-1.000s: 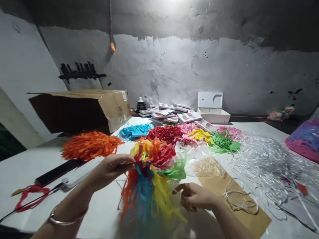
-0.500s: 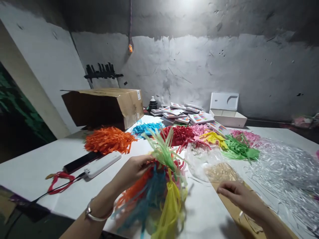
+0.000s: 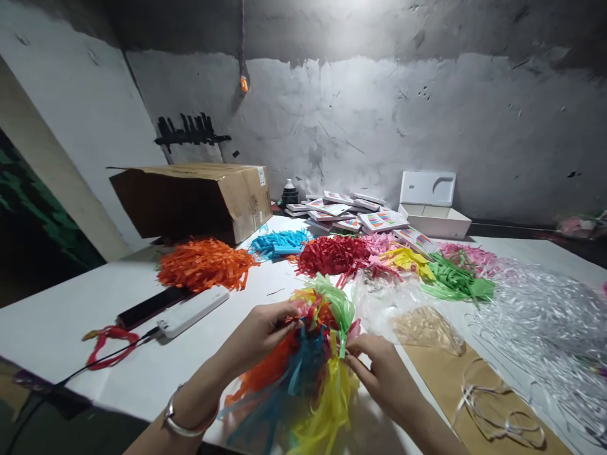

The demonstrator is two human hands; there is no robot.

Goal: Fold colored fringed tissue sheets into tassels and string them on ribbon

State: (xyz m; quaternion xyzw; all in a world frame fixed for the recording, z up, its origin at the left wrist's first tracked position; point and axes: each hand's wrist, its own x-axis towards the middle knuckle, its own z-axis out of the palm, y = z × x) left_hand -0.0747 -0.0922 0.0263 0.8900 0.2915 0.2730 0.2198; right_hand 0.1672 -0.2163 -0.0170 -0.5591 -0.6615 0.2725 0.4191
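A bunch of multicoloured tissue-paper tassels (image 3: pixel 308 360) hangs at the near edge of the table, with orange, blue and yellow strands spread downward. My left hand (image 3: pixel 268 328), a silver bangle on its wrist, is closed round the top of the bunch on its left side. My right hand (image 3: pixel 374 363) pinches the bunch on the other side, where a light green tassel (image 3: pixel 339 306) meets the yellow strands. The fingertips of both hands are partly hidden among the strips.
Tassel heaps in orange (image 3: pixel 203 264), blue (image 3: pixel 279 243), red (image 3: pixel 332 256) and green (image 3: pixel 458 278) lie behind. A cardboard box (image 3: pixel 246 202), stacked flat boxes (image 3: pixel 382 220), a power strip (image 3: pixel 193 311), a brown sheet (image 3: pixel 431 373) with white string (image 3: pixel 493 411) and silvery strands (image 3: pixel 545 328) surround the work.
My right hand has moved left from over the brown sheet and taken hold of the bunch. The light green tassel has dropped lower. My left hand keeps its grip.
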